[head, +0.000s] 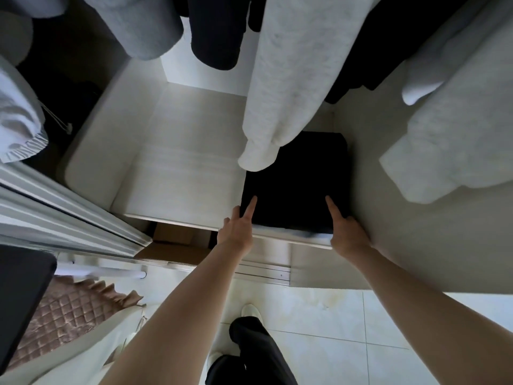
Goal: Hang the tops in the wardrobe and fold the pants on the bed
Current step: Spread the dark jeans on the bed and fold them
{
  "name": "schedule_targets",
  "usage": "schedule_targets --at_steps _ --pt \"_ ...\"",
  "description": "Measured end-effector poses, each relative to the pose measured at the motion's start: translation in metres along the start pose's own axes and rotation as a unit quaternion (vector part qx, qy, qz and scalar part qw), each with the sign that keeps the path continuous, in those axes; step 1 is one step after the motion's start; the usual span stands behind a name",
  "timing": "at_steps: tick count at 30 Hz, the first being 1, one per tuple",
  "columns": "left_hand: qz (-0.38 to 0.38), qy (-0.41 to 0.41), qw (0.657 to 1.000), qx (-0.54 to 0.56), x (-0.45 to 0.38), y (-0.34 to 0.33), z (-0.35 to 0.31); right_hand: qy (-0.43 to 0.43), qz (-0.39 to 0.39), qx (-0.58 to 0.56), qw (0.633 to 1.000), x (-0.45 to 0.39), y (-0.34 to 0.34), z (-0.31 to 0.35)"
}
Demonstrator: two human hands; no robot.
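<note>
Nearest to me I see my own black trouser legs and pale shoes on the glossy white floor tiles, with a pink quilted bedspread with a frilled edge at the lower left. Both of my bare forearms reach forward over the wardrobe's metal sliding track. My left hand touches the near left corner of the folded black garment, index finger straight along its left edge, the other fingers tucked out of my sight. My right hand touches the near right corner, index finger stretched flat on the cloth; whether the remaining fingers curl under the fabric I cannot tell. The folded black garment lies on the white wardrobe shelf, at its right end, its near edge on the shelf's front edge. Above it hang a pale grey fleecy top, a second light grey top to the right, a black garment and a darker grey sleeve further back
</note>
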State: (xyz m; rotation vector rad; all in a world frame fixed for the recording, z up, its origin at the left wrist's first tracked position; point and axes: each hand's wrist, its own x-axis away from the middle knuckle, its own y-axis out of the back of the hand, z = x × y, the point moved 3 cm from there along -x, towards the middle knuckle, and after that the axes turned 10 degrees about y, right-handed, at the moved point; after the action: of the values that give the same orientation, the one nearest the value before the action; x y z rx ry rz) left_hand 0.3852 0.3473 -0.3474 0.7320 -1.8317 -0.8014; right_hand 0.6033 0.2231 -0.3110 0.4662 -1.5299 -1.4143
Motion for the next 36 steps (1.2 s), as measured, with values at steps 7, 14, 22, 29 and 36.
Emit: schedule_targets --at_steps 7,14,22,29,36 --pt "0.03 -0.002 0.999 -0.038 0.041 0.018 0.016 -0.008 0.013 0.011 1.0 0.042 0.016 0.01" --pt "0.011 0.022 0.997 0.077 0.13 0.047 0.042 0.043 -0.002 -0.004 0.999 0.122 0.029 0.056" --pt "-0.068 0.088 0.933 0.343 0.264 0.036 0.076 0.196 0.005 -0.105 0.975 0.225 0.032 0.126" --pt "-0.19 0.186 0.89 0.371 0.377 0.014 0.096 0.381 0.079 -0.123 0.913 0.289 0.038 0.155" --pt "-0.308 0.369 0.783 0.394 0.504 -0.063 0.081 0.589 0.146 -0.053 0.793 0.322 0.033 0.138"
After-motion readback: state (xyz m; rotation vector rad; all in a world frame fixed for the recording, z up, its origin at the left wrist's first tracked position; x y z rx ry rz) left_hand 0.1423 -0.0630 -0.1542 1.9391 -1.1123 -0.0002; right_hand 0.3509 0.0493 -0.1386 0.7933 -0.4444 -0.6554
